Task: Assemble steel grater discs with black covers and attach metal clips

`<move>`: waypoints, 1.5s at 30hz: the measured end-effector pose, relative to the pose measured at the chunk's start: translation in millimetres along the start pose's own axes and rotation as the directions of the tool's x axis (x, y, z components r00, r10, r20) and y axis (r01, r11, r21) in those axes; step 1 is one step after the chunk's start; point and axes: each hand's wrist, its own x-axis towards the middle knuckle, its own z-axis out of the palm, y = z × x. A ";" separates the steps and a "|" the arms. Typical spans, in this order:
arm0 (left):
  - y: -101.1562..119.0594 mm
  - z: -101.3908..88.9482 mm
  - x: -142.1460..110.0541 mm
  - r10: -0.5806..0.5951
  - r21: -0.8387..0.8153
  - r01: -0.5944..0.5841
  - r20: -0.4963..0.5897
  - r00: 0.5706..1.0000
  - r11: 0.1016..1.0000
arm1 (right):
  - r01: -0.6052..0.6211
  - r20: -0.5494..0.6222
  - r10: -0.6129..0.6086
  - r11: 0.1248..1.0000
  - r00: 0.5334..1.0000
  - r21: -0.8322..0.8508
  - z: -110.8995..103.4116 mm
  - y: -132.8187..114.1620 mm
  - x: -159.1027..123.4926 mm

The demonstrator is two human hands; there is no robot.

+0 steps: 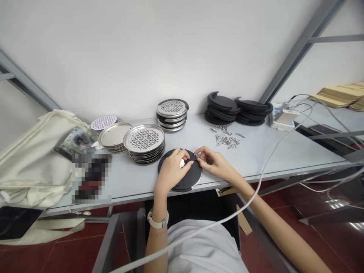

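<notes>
The left hand (174,168) lay palm down, its fingers curled and its thumb stretched toward the right hand (210,162). The right hand came in from the other side, thumb and index finger pinched together at the grip, the remaining fingers bent behind it. The left forearm (156,246) rose nearly straight below its hand; the right forearm (273,216) slanted away from the grip, down and outward. Both wrists were low.

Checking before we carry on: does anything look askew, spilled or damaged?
The long white cable droops across the view, in front of the right forearm; odd, since it could snag. No spill or damage shows.
</notes>
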 end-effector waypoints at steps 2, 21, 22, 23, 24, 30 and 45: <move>-0.2 0.0 0.2 0.002 -0.001 -0.002 -0.001 1.000 1.000 | -0.003 0.004 0.003 1.000 1.000 0.002 0.1 1.0 -0.1; -0.8 0.5 0.1 0.002 -0.003 -0.002 0.002 1.000 1.000 | -0.020 0.025 0.018 0.998 1.000 0.068 -2.6 1.0 1.1; -0.8 0.5 0.0 0.002 -0.003 -0.002 0.001 1.000 1.000 | -0.022 0.027 0.020 0.997 0.999 0.069 -2.7 0.6 1.0; -0.7 0.5 -0.1 0.002 -0.003 -0.002 0.000 1.000 1.000 | -0.023 0.030 0.021 0.997 0.999 0.068 -2.8 0.3 1.0; -0.6 0.4 -0.2 0.002 -0.003 -0.002 -0.001 1.000 1.000 | -0.023 0.031 0.021 0.998 0.999 0.066 -2.8 0.2 0.8; -0.7 0.2 -0.3 0.000 -0.002 0.000 0.001 1.000 1.000 | -0.017 0.028 0.016 0.999 0.999 0.040 -2.0 1.5 0.2; 0.6 -1.9 -0.5 0.002 -0.007 -0.002 0.002 1.000 1.000 | -0.006 0.024 0.006 1.000 1.000 -0.002 -1.3 2.6 1.0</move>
